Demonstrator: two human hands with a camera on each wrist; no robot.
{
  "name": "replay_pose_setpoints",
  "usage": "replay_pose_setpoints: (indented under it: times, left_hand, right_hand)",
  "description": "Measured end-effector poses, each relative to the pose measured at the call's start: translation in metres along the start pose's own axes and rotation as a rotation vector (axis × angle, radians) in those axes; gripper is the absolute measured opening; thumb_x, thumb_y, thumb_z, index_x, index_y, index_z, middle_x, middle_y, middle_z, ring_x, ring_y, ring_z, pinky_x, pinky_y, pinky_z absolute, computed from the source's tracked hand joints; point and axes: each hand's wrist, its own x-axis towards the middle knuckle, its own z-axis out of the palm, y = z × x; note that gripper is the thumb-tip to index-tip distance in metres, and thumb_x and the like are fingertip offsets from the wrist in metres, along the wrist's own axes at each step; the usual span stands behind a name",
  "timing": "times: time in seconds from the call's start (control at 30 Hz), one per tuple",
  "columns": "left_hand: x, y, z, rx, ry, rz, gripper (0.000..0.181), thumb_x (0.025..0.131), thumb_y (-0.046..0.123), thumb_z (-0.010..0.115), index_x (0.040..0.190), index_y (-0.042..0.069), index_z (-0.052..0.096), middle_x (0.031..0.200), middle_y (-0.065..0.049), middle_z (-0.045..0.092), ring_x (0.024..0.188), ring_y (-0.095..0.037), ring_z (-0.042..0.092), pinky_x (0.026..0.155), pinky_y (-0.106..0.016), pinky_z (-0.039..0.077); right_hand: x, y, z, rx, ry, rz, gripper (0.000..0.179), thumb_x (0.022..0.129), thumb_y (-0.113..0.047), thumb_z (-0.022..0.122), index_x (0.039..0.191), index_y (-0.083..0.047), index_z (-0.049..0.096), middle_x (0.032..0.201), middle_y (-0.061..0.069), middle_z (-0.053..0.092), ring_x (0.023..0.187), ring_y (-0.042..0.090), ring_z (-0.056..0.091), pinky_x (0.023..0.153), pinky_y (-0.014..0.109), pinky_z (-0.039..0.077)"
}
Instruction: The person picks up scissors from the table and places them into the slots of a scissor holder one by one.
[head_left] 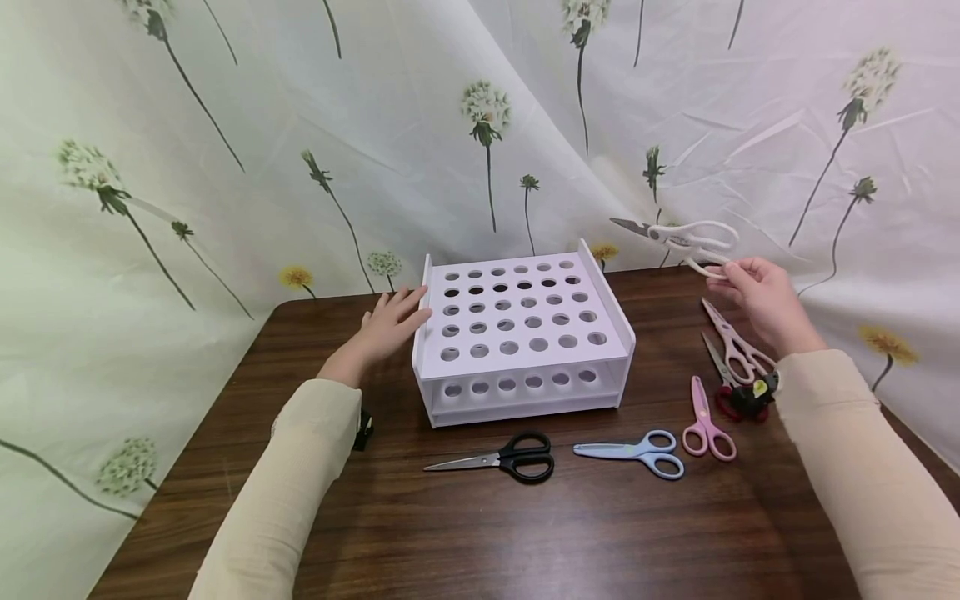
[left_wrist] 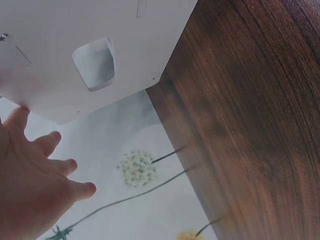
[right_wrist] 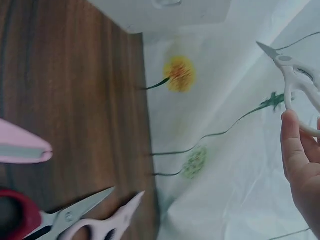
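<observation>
A white rack (head_left: 525, 333) with rows of round holes stands at the middle of the table. My left hand (head_left: 386, 327) touches the rack's left side panel, its fingers spread and fairly straight; the left wrist view shows that panel (left_wrist: 135, 55) with a cut-out near the fingertips. Up at the back right, my right hand (head_left: 765, 300) pinches a pair of white-handled scissors (head_left: 693, 239) by a handle loop, raised above the table with the grey blades pointing left. The right wrist view shows the white scissors (right_wrist: 295, 75) in front of the curtain.
Pale pink scissors (head_left: 738, 346) and red-and-black-handled scissors (head_left: 722, 364) lie beneath the right forearm. Nearer the front lie pink scissors (head_left: 703, 421), blue scissors (head_left: 637, 452) and black-handled scissors (head_left: 517, 457). A flower-printed curtain (head_left: 420, 167) hangs behind the brown wooden table (head_left: 600, 542).
</observation>
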Motion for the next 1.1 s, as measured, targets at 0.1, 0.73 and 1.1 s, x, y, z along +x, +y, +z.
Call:
replay_pose_setpoints:
  times: [0.1,0.73,1.1]
  left_hand:
    - [0.0,-0.001,0.0,-0.003,0.003,-0.002,0.063,0.096,0.054,0.029,0.149,0.023,0.016,0.152,-0.013,0.005,0.136,-0.038,-0.007,0.101,-0.061,-0.005]
    - [-0.001,-0.003,0.0,0.0,0.004,-0.001,0.063,0.096,0.054,0.029,0.149,0.023,0.016,0.152,-0.013,0.005,0.135,-0.039,-0.007,0.101,-0.061,-0.004]
    - [0.001,-0.002,0.001,-0.008,-0.001,0.004,0.063,0.095,0.055,0.029,0.149,0.024,0.016,0.153,-0.012,0.005,0.136,-0.037,-0.008,0.101,-0.061,-0.005]
  right_hand:
    - [0.004,-0.006,0.008,0.028,-0.027,-0.057,0.012,0.096,-0.004,0.045,0.092,0.008,0.046,0.088,0.005,0.069,0.078,0.014,0.065,0.075,0.02,0.049]
    - [0.012,-0.04,0.05,-0.081,-0.008,-0.127,0.014,0.096,-0.005,0.045,0.091,0.008,0.048,0.082,0.003,0.069,0.07,0.01,0.064,0.069,0.02,0.05]
    - [0.016,-0.05,0.06,-0.27,0.007,-0.161,0.015,0.096,-0.008,0.047,0.092,0.006,0.05,0.08,-0.003,0.069,0.067,0.007,0.063,0.066,0.018,0.05]
